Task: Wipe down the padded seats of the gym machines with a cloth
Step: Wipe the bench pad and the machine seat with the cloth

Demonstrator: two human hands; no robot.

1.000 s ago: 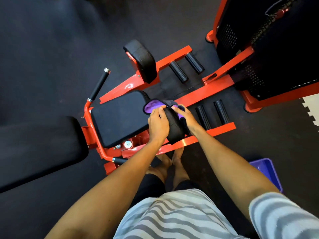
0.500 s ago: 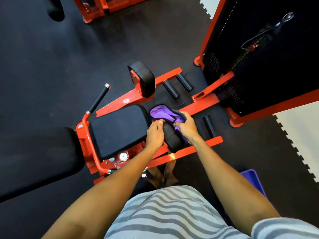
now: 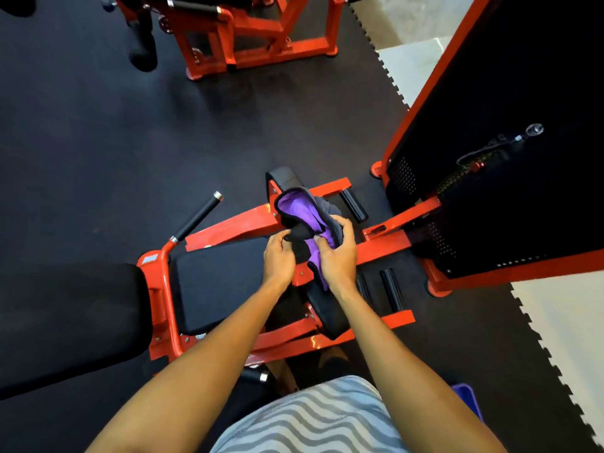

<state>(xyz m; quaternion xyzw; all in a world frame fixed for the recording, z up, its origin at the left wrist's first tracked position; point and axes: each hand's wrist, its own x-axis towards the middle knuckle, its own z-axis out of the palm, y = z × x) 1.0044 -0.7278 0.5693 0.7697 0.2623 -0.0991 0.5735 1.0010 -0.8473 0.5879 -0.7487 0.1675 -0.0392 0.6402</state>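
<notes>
A purple cloth with a dark edge (image 3: 302,212) is held up in the air above the red machine. My left hand (image 3: 278,256) pinches its dark lower corner. My right hand (image 3: 336,256) grips the purple folds beside it. Below and to the left lies the black padded seat (image 3: 219,286) on the red frame (image 3: 228,228). A small black pad (image 3: 327,312) sits under my right wrist, and another upright pad (image 3: 286,178) stands behind the cloth, partly hidden by it.
A black backrest (image 3: 68,322) fills the left side. A black weight stack housing in a red frame (image 3: 510,158) stands at the right. Another red machine (image 3: 248,31) is at the top. A blue bin (image 3: 467,400) sits at the lower right on the dark rubber floor.
Both hands have lifted the cloth off the small pad and are holding it up in the air. The camera has tilted up, showing more of the floor and the far machine.
</notes>
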